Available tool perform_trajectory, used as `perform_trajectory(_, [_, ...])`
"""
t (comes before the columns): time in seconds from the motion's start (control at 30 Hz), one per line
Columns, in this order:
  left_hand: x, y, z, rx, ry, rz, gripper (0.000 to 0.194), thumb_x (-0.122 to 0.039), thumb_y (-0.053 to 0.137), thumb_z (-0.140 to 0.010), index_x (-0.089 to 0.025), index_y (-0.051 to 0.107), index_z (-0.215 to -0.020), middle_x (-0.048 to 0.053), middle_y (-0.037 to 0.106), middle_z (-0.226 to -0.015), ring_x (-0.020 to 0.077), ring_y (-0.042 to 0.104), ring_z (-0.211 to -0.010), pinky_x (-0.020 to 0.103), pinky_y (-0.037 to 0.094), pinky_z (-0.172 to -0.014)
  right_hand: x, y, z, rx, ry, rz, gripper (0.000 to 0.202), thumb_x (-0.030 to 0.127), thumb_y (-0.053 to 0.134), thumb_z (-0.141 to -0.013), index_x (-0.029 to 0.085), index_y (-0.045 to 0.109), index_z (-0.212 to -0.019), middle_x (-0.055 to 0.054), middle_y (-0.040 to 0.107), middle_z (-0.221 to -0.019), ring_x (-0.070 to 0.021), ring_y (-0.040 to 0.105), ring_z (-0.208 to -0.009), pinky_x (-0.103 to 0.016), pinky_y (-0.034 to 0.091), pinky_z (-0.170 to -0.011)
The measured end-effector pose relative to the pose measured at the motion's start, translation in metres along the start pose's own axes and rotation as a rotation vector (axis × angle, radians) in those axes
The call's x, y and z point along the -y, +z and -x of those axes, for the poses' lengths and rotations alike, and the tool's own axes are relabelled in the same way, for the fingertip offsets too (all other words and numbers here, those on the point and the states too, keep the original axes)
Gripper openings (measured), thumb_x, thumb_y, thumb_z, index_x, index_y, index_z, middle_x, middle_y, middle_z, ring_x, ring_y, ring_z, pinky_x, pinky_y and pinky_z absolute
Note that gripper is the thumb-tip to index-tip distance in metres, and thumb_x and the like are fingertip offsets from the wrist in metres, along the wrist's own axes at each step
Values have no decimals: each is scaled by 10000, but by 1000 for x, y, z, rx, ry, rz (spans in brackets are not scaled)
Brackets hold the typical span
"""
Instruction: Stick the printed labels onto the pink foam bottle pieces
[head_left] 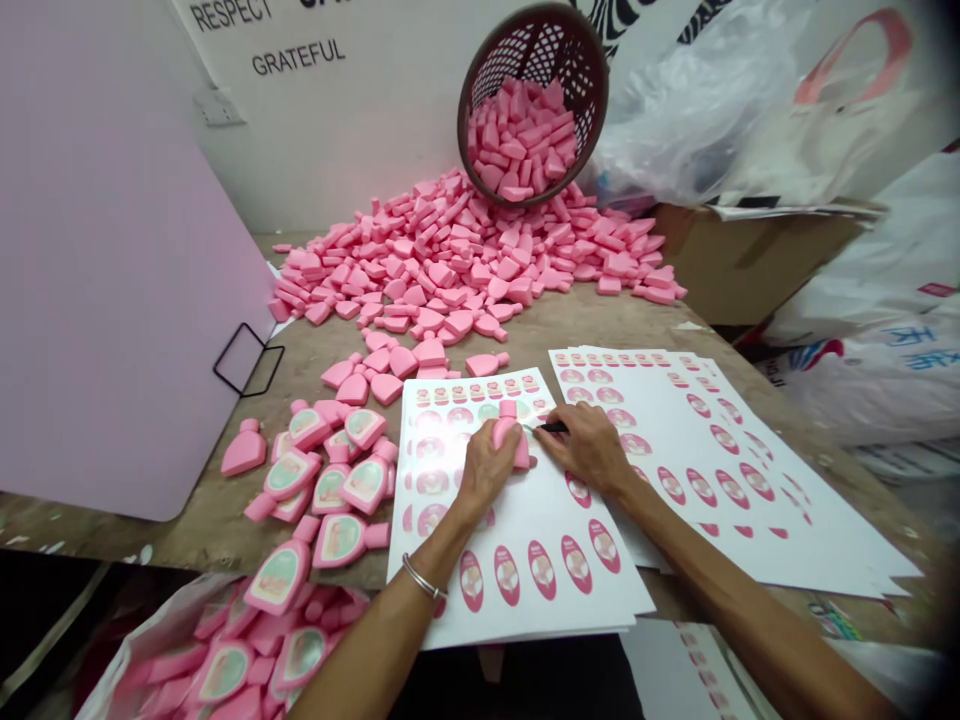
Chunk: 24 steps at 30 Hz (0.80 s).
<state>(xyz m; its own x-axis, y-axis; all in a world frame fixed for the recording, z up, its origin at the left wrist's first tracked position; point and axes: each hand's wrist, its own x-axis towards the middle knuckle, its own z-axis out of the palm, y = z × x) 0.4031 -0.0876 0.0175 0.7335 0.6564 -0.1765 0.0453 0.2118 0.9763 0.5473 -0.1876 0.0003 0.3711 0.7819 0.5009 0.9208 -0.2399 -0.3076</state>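
Note:
My left hand (484,468) is closed around a pink bottle-shaped piece (508,412), its cap end pointing away from me. Close beside it, my right hand (591,447) pinches a slim black-handled tool (553,427), whose thin tip reaches toward the piece; its exact kind cannot be made out. Both hands are over a stack of white sticker sheets (517,525) printed with pink oval and rounded labels. To the left lies a group of pink bottle pieces bearing labels (341,540), some stacked on each other. One unlabelled piece (244,450) lies farther left.
A large heap of plain pink pieces (450,260) spills from a tipped brown basket (596,90). More sticker sheets (787,530) lie right. A bag of labelled pieces (225,670) is below the front edge. A pink panel (112,250) stands left; a cardboard box (757,260) sits back right.

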Motion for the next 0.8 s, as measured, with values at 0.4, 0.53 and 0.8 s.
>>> perform_trajectory(0.4, [-19,-5,16,26,-111,418,512,-608,526,-827,-114,600,-944,87,630,-805,189,653,-707,339,594,-626,32,-44,2,-24,525,-720,324,497,661,-758,193,687,-867,-5,646,-731,-136,545,-645,-264,418,-574])
perform_trajectory(0.53, [-34,-9,33,37,-170,489,529,-587,445,-879,-104,635,-981,120,678,-866,210,666,-756,348,599,-637,60,-51,0,87,564,-815,375,513,679,-734,207,744,-941,-43,729,-902,-214,638,-850,-322,494,-738])
perform_trajectory(0.8, [-41,-14,46,89,-152,515,583,-614,381,-895,-112,619,-1071,116,689,-915,209,671,-759,351,599,-629,80,-48,0,134,536,-864,357,509,691,-727,208,759,-908,-60,746,-955,-272,667,-939,-410,511,-870])
